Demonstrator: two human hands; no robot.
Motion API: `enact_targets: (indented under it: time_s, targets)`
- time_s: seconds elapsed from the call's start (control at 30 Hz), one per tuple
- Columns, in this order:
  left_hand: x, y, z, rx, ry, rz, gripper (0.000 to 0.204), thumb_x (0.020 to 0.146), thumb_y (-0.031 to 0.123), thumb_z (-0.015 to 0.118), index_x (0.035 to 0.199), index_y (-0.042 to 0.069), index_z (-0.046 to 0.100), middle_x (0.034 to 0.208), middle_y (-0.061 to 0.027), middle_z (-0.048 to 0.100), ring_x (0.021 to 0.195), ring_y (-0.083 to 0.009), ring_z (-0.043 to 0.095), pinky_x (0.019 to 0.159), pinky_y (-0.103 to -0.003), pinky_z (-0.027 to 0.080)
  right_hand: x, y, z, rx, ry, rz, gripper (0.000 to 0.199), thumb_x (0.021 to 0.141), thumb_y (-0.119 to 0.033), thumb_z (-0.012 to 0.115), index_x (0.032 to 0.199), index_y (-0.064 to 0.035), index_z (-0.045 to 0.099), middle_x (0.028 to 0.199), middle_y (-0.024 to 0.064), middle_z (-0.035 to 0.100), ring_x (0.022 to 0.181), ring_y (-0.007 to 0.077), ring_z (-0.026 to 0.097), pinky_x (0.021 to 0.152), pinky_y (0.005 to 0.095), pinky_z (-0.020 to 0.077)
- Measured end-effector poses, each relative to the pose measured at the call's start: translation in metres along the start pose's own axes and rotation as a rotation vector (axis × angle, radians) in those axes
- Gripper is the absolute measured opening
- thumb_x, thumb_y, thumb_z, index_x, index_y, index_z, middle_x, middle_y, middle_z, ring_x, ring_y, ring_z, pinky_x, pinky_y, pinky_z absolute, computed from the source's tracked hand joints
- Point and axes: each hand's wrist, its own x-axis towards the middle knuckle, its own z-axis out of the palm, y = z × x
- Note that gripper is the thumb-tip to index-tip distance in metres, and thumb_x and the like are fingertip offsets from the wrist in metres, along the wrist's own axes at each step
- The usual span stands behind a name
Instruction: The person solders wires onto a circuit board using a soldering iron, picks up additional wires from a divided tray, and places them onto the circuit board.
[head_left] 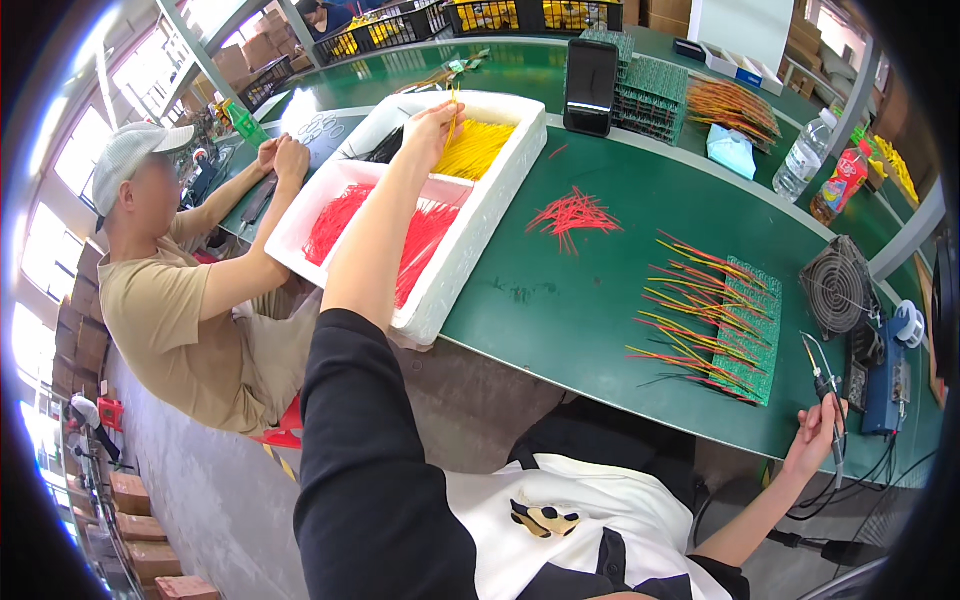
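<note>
My left hand (430,135) reaches far forward over a white foam box (492,222), its fingers closed on yellow wires held upright. Below it lie more yellow wires (485,148) in one compartment; red wires (335,220) and black wires (386,148) fill others. At the right table edge, my right hand (815,440) grips a soldering iron (824,385) with its tip pointing up and away. Left of the iron lies a green circuit board panel (758,335), with rows of red, yellow and black wires sticking out leftward. A loose pile of red wires (573,213) rests mid-table.
A co-worker (190,270) sits at the left, hands beside the box. Along the back stand a black phone (590,88), stacked circuit boards (648,100), a clear bottle (803,157) and a red-labelled bottle (840,185). A fan (838,285) and blue soldering station (886,385) stand at right.
</note>
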Motion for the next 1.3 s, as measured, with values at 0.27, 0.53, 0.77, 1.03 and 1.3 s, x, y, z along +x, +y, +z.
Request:
enact_targets:
  time_s: [0.27, 0.53, 0.77, 1.03, 1.3]
  targets:
    - [0.004, -0.002, -0.004, -0.004, -0.014, 0.006, 0.028, 0.089, 0.01, 0.058, 0.115, -0.001, 0.053, 0.104, -0.0098, 0.064, 0.089, -0.0162, 0.062, 0.072, -0.027, 0.051, 0.002, 0.002, -0.003, 0.038, -0.012, -0.015, 0.008, 0.094, -0.015, 0.051, 0.087, -0.0109, 0.053, 0.055, -0.0059, 0.035, 0.044, -0.0002, 0.027, 0.056, 0.0164, 0.0409]
    - [-0.001, -0.001, -0.002, 0.051, 0.023, 0.047, 0.028, 0.092, 0.012, 0.054, 0.116, -0.002, 0.053, 0.105, -0.0101, 0.064, 0.088, -0.0154, 0.061, 0.069, -0.026, 0.051, 0.003, 0.003, -0.004, 0.027, -0.011, -0.02, 0.007, 0.093, -0.014, 0.053, 0.087, -0.0095, 0.05, 0.055, -0.0054, 0.033, 0.044, 0.0005, 0.027, 0.054, 0.0178, 0.0408]
    - [-0.009, 0.001, 0.007, 0.085, 0.008, 0.08, 0.026, 0.094, 0.014, 0.049, 0.113, -0.003, 0.053, 0.107, -0.0112, 0.064, 0.088, -0.0159, 0.062, 0.068, -0.025, 0.051, -0.001, 0.0, -0.007, 0.03, -0.036, -0.043, 0.007, 0.094, -0.014, 0.05, 0.09, -0.0086, 0.053, 0.056, -0.0053, 0.034, 0.046, 0.0002, 0.029, 0.057, 0.0168, 0.0409]
    - [-0.01, 0.003, 0.005, 0.164, 0.137, 0.124, 0.026, 0.094, 0.015, 0.05, 0.113, -0.003, 0.055, 0.099, -0.0109, 0.068, 0.084, -0.013, 0.061, 0.065, -0.023, 0.049, 0.0, 0.003, -0.002, 0.046, -0.015, -0.06, 0.005, 0.093, -0.012, 0.052, 0.09, -0.0081, 0.05, 0.055, -0.0048, 0.034, 0.044, 0.0008, 0.027, 0.055, 0.0175, 0.0429]
    - [-0.022, 0.013, 0.017, 0.332, 0.202, 0.298, 0.022, 0.094, 0.015, 0.05, 0.111, 0.002, 0.051, 0.095, -0.0093, 0.069, 0.069, -0.0108, 0.059, 0.059, -0.022, 0.044, 0.0, 0.005, -0.001, 0.073, -0.056, -0.07, 0.006, 0.094, -0.012, 0.05, 0.089, -0.01, 0.051, 0.055, -0.0054, 0.034, 0.044, 0.0004, 0.028, 0.056, 0.0176, 0.0409]
